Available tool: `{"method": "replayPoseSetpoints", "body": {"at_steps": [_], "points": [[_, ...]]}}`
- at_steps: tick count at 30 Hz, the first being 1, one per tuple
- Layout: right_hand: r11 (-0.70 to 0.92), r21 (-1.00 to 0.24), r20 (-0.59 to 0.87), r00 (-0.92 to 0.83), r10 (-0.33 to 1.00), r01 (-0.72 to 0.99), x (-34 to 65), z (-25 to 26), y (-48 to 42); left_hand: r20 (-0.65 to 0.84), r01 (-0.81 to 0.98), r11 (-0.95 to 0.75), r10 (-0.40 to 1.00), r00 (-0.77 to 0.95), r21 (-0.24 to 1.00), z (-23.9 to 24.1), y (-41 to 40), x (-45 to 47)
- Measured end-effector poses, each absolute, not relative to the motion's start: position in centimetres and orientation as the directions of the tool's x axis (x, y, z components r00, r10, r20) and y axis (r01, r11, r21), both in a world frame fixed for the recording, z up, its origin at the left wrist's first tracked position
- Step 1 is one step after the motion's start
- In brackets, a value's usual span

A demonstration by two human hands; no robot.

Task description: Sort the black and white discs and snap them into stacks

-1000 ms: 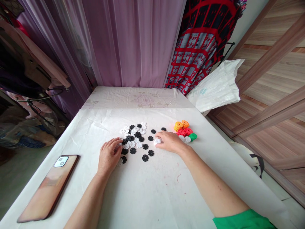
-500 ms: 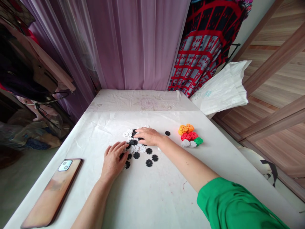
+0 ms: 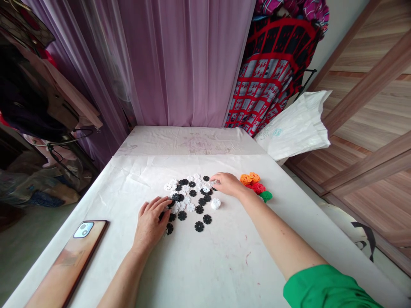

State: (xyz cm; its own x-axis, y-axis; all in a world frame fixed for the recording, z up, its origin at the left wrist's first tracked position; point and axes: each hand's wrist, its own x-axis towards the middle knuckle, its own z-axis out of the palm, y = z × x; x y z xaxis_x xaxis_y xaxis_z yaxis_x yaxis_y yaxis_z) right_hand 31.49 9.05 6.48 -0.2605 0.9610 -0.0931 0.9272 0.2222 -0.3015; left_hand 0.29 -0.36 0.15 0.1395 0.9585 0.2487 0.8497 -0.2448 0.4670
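Observation:
Black and white flower-shaped plastic discs lie in a loose spread in the middle of the white-covered table [image 3: 224, 261]. A black disc [image 3: 199, 226] lies near the front, and a white disc [image 3: 190, 207] sits within the spread. My left hand [image 3: 152, 223] rests at the left edge of the pieces, its fingers reaching over several and its thumb apart. My right hand [image 3: 227, 184] is at the right edge, fingers stretched toward the pieces and partly covering some. Just below it stands a small white stack of discs [image 3: 215, 203]. Neither hand shows a piece clearly gripped.
Orange discs [image 3: 250, 178], red discs [image 3: 257, 188] and a green disc [image 3: 266, 196] are grouped to the right. A phone [image 3: 69, 261] lies at the left table edge. A white bag [image 3: 295, 128] stands beyond the right edge; a purple curtain [image 3: 189, 64] hangs behind.
My right hand has moved right from over the middle of the pieces, uncovering black and white discs. It now hides the grey-white discs near the coloured group. My left hand stays almost in place.

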Motion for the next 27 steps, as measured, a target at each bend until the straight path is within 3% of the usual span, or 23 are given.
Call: {"method": "replayPoseSetpoints", "body": {"at_steps": [4, 13, 19, 27], "points": [[0.247, -0.230, -0.151, -0.285, 0.947, 0.941, 30.7, 6.7, 8.9, 0.257, 0.848, -0.253, 0.956, 0.144, 0.466, 0.1, -0.4, 0.2], [0.294, -0.238, -0.190, -0.341, 0.920, 0.926, 30.0, 6.9, 9.8, 0.250, 0.848, -0.248, 0.958, 0.143, 0.468, 0.2, -0.4, 0.3], [0.248, -0.352, -0.109, -0.302, 0.947, 0.903, 30.9, 8.4, 7.8, 0.254, 0.851, -0.256, 0.955, 0.150, 0.458, 0.4, -0.4, 0.3], [0.254, -0.391, -0.157, -0.336, 0.929, 0.885, 32.4, 8.9, 3.1, 0.252, 0.857, -0.250, 0.956, 0.147, 0.450, 0.3, -0.3, 0.4]]}}
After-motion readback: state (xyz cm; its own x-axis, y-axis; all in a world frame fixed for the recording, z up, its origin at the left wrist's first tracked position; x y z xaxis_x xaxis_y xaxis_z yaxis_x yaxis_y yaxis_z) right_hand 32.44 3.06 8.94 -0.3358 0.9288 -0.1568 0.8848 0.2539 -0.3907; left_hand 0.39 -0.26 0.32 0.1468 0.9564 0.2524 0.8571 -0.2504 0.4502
